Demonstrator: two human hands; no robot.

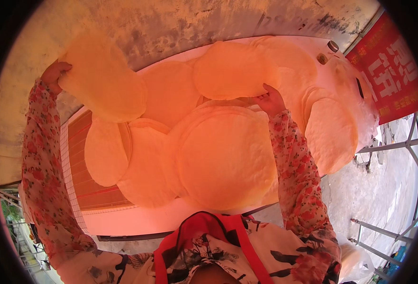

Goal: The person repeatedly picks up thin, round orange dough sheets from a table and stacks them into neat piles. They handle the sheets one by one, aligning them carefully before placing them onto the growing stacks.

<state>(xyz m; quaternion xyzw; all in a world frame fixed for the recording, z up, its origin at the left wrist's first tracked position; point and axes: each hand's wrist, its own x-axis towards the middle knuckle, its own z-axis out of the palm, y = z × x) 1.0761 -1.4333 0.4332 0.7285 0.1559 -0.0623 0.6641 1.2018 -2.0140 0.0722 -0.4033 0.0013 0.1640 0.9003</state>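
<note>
At the upper left my left hand (56, 75) is closed on the edge of a thin round flatbread (100, 78), which hangs raised and tilted above the far side of the table. My right hand (271, 101) pinches the near right edge of another thin flatbread (232, 70) with thumb and fingers. Right below that hand lies a stack of large flatbreads (225, 156). More flatbreads overlap around it: a flat one (168, 90) between my hands, a folded one (106, 154) at the left, and a pile (331, 135) at the right.
A white-covered table (119, 222) carries the breads, with a slatted brown mat (93, 189) at its left end. Two small jars (332, 46) stand at the far right, near a red banner (391, 71). A stained wall (185, 28) runs behind; metal rails (384, 232) stand at right.
</note>
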